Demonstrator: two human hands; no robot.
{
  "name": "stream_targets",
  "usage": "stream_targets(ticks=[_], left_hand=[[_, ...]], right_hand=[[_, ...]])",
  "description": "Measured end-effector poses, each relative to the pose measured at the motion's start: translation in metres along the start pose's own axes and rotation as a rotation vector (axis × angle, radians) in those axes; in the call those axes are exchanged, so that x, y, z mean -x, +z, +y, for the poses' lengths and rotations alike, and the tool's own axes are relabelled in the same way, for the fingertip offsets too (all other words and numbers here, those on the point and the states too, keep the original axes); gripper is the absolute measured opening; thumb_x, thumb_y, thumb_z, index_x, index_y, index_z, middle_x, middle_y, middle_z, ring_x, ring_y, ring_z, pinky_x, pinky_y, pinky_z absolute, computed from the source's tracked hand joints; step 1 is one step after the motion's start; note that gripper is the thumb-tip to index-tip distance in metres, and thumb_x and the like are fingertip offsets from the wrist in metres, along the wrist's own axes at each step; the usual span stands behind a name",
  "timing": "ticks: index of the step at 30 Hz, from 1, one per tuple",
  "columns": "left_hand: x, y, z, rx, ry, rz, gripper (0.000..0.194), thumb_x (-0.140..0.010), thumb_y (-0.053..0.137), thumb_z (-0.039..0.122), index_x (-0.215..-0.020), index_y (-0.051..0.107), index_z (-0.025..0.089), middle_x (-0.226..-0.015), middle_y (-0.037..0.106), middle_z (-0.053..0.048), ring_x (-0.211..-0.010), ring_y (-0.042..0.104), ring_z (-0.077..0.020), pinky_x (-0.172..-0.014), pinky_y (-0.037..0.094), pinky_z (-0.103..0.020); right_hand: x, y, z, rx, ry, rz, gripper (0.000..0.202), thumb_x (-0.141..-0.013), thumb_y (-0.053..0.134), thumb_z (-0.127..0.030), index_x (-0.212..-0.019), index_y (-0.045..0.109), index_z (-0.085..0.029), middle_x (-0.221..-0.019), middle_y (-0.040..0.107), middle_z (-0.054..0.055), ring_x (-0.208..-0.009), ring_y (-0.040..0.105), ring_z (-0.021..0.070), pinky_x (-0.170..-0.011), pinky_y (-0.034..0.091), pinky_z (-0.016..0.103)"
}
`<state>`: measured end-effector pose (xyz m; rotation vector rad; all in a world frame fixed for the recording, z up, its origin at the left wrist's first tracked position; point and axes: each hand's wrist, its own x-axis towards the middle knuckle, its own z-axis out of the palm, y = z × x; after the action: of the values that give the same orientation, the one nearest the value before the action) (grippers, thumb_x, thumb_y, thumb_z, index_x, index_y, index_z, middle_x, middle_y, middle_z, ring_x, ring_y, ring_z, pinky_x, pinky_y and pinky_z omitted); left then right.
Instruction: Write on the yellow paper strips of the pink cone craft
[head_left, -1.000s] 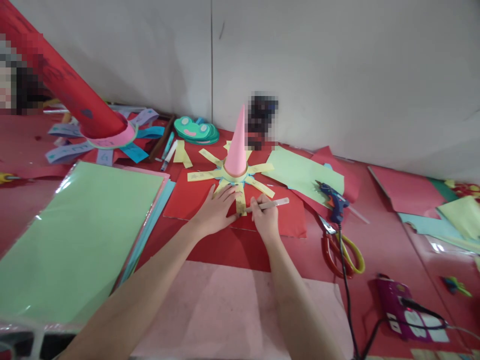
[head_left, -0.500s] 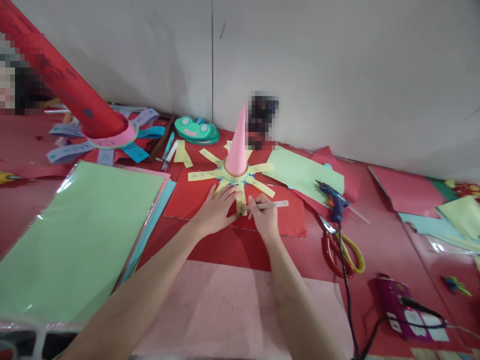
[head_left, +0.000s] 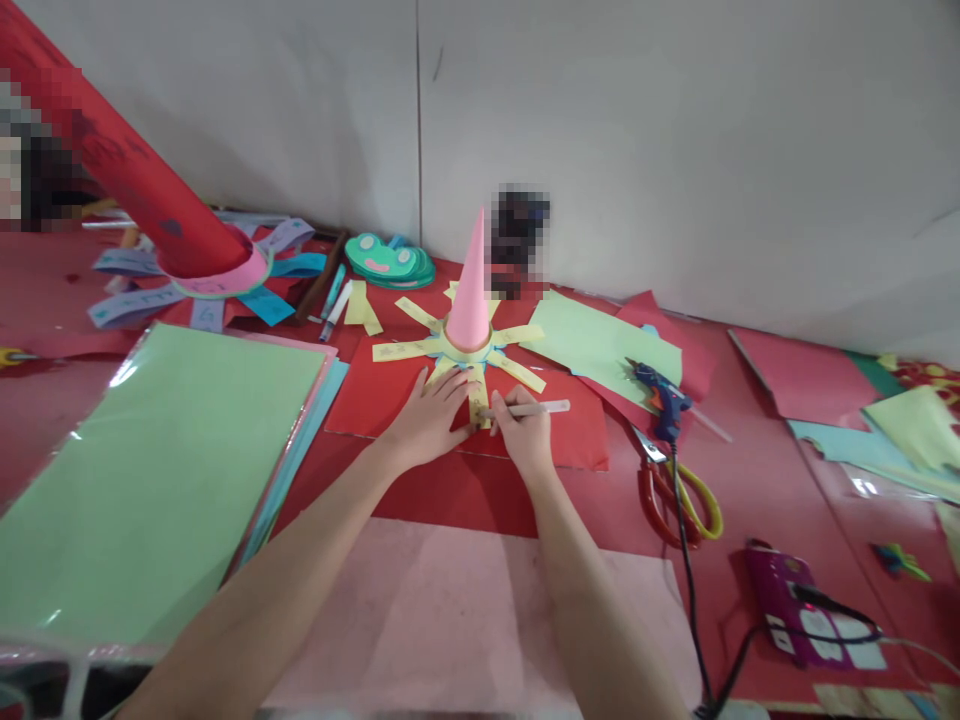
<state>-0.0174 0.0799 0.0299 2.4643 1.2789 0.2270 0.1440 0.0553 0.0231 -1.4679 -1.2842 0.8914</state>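
In front of me a pink paper cone (head_left: 470,300) stands upright in a ring with yellow paper strips (head_left: 409,350) spread out around it. My right hand (head_left: 521,430) grips a pale pen (head_left: 551,407), its tip at the strip nearest me (head_left: 480,400), which bears dark marks. My left hand (head_left: 427,420) lies with fingers outstretched across the near strips, thumb beside the pen tip. Beneath the strips is a red sheet (head_left: 360,410).
A hot glue gun (head_left: 664,395) with a black cord and scissors (head_left: 709,505) lie right. Green sheets (head_left: 165,470) in plastic lie left, below a red tube (head_left: 135,160). Green frog cutouts (head_left: 390,262) sit by the wall. A purple box (head_left: 787,600) stands front right.
The whole view has shifted slightly. My right hand and the pen have stayed at the near strip with only a small movement; my left hand still rests there.
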Motion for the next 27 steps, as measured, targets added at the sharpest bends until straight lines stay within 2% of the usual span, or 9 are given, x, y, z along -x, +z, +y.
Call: stream_targets(ticks=[5, 14, 19, 23, 25, 27], left_hand=[[0.000, 0.001, 0.000, -0.007, -0.006, -0.001, 0.050, -0.090, 0.051, 0.030, -0.137, 0.037, 0.021, -0.152, 0.032, -0.009, -0.143, 0.021, -0.0251, -0.115, 0.010, -0.057], [0.000, -0.002, 0.002, 0.009, -0.014, -0.011, 0.050, -0.090, 0.051, 0.030, -0.138, 0.037, 0.022, -0.152, 0.033, -0.008, -0.143, 0.023, -0.0252, -0.115, 0.011, -0.057], [0.000, -0.003, 0.002, -0.014, -0.020, -0.019, 0.050, -0.090, 0.051, 0.031, -0.138, 0.036, 0.022, -0.153, 0.032, -0.007, -0.143, 0.022, -0.0243, -0.115, 0.012, -0.057], [0.000, -0.002, 0.002, -0.043, -0.015, -0.020, 0.050, -0.092, 0.050, 0.033, -0.139, 0.036, 0.021, -0.152, 0.032, -0.007, -0.143, 0.022, -0.0243, -0.116, 0.012, -0.055], [0.001, -0.001, 0.002, -0.057, -0.016, -0.013, 0.051, -0.092, 0.048, 0.035, -0.140, 0.036, 0.021, -0.151, 0.034, -0.007, -0.143, 0.022, -0.0246, -0.116, 0.011, -0.054], [0.001, 0.000, 0.002, -0.070, -0.007, -0.006, 0.051, -0.093, 0.045, 0.036, -0.141, 0.036, 0.021, -0.150, 0.036, -0.008, -0.143, 0.022, -0.0246, -0.116, 0.010, -0.054]], right_hand=[[0.000, -0.001, 0.000, 0.027, -0.004, 0.034, 0.036, -0.085, 0.053, -0.041, -0.058, 0.035, -0.024, -0.039, 0.046, -0.008, -0.040, 0.051, 0.0118, -0.049, 0.042, 0.023], [0.001, 0.000, -0.003, 0.019, -0.001, 0.066, 0.036, -0.085, 0.053, -0.039, -0.057, 0.034, -0.024, -0.039, 0.042, -0.009, -0.041, 0.053, 0.0121, -0.049, 0.043, 0.023], [0.000, -0.006, -0.001, -0.128, 0.007, 0.289, 0.034, -0.085, 0.055, -0.042, -0.062, 0.038, -0.024, -0.040, 0.044, -0.009, -0.042, 0.054, 0.0124, -0.053, 0.046, 0.025], [-0.004, -0.011, 0.001, -0.151, 0.034, 0.460, 0.030, -0.086, 0.054, -0.043, -0.068, 0.044, -0.022, -0.044, 0.047, -0.009, -0.046, 0.054, 0.0120, -0.058, 0.048, 0.026], [-0.006, -0.012, 0.002, -0.114, -0.014, 0.510, 0.025, -0.087, 0.053, -0.043, -0.076, 0.052, -0.020, -0.055, 0.057, -0.004, -0.055, 0.059, 0.0133, -0.063, 0.049, 0.028], [-0.008, -0.013, 0.006, -0.067, -0.117, 0.530, 0.023, -0.089, 0.051, -0.041, -0.086, 0.057, -0.019, -0.075, 0.066, 0.002, -0.072, 0.064, 0.0157, -0.074, 0.050, 0.031]])
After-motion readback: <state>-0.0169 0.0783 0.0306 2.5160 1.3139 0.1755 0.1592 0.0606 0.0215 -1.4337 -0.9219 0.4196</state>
